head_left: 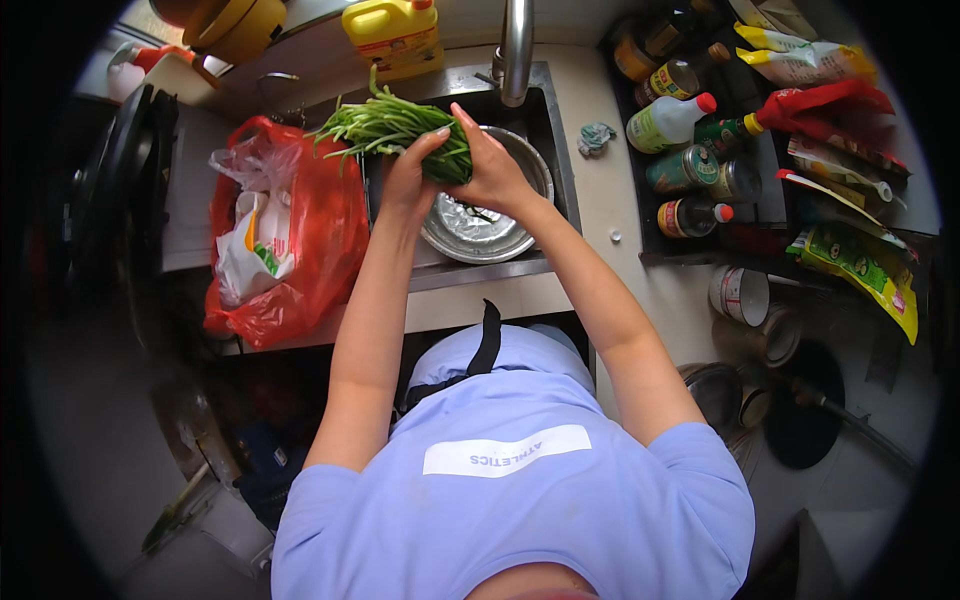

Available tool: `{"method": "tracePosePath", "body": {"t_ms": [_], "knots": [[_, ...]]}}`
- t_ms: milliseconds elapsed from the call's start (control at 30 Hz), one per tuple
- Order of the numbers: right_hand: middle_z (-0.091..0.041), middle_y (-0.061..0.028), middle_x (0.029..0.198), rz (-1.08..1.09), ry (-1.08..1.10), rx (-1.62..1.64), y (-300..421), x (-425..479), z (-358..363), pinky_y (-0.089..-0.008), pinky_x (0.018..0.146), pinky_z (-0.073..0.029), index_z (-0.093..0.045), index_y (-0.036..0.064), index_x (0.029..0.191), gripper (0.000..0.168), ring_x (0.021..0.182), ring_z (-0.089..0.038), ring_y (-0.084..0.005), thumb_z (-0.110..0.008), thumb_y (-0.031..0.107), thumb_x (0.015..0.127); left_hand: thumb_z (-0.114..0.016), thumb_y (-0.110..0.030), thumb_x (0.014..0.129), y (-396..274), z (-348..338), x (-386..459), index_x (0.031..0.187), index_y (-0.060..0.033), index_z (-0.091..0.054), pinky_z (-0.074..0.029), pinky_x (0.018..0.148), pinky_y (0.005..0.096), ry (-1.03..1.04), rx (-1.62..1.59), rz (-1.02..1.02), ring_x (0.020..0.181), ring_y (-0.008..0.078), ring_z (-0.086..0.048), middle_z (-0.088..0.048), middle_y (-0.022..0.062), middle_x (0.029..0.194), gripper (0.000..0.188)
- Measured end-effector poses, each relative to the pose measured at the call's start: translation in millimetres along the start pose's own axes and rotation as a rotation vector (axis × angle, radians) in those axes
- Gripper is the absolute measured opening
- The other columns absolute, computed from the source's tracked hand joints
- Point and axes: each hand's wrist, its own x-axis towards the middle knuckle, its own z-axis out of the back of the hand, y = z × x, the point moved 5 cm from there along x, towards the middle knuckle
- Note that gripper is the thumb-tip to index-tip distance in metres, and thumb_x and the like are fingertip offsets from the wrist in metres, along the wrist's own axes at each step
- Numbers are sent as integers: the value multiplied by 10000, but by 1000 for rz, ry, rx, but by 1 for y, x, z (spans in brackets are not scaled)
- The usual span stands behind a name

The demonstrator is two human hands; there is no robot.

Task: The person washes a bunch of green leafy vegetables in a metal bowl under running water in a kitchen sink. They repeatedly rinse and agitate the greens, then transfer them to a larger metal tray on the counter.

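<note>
A bunch of long green stalks, perhaps chives or garlic shoots (397,127), is held between both hands above the sink (564,161). My left hand (411,171) grips it from the near left side, thumb along the stalks. My right hand (496,169) presses against its right end with the fingers straight. Below the hands a round metal basin (480,244) sits in the sink, with water and a few dark green bits in it. The hands and the bunch hide the basin's upper left part.
Left of the sink lies a red plastic bag (330,225) with white packages inside. A faucet (516,60) hangs over the sink's back edge beside a yellow jug (394,41). To the right are a crumpled cloth (596,139), a small white cap (615,235) and several bottles (667,124).
</note>
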Motion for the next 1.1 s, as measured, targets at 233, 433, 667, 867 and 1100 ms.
{"method": "tracePosePath", "body": {"t_ms": [233,433,667,867,1100], "knots": [[-664,-137,1116,-84,-49,89,-14,3,-18,-346,863,-520,-510,90,1322,680,1021,-667,-284,-795,174,710,-704,-177,865,-4,6,11,1139,-30,-658,-485,882,268,55,151,-96,990,118,-630,-675,26,1085,314],[-659,-231,932,20,-334,-101,24,10,-4,-450,751,-513,-569,38,1076,387,915,-649,-419,-744,190,766,-753,-309,840,-42,-38,-24,1156,-29,-645,-491,834,272,40,514,-317,972,111,-610,-651,37,1086,436],[-638,-219,932,73,-365,-445,30,6,-29,-490,798,-494,-505,39,1095,370,875,-616,-431,-662,116,770,-641,-142,870,1,3,23,841,-98,-672,-497,611,257,142,-27,18,675,123,-614,-658,8,758,61],[-553,-184,1276,-211,-32,-608,50,-7,-15,-586,1075,-321,-366,26,1373,868,1209,-533,-342,-753,397,691,-693,-80,771,-7,3,27,757,-83,-667,-478,545,259,-66,148,-124,612,138,-605,-639,16,698,30],[-321,-174,1537,-223,-51,-691,27,-54,32,-537,1129,-290,-269,37,1497,1032,1400,-343,-321,-766,507,725,-659,-59,783,-16,-6,15,817,-85,-631,-486,580,289,-87,161,-196,622,175,-590,-609,31,723,51]]}}
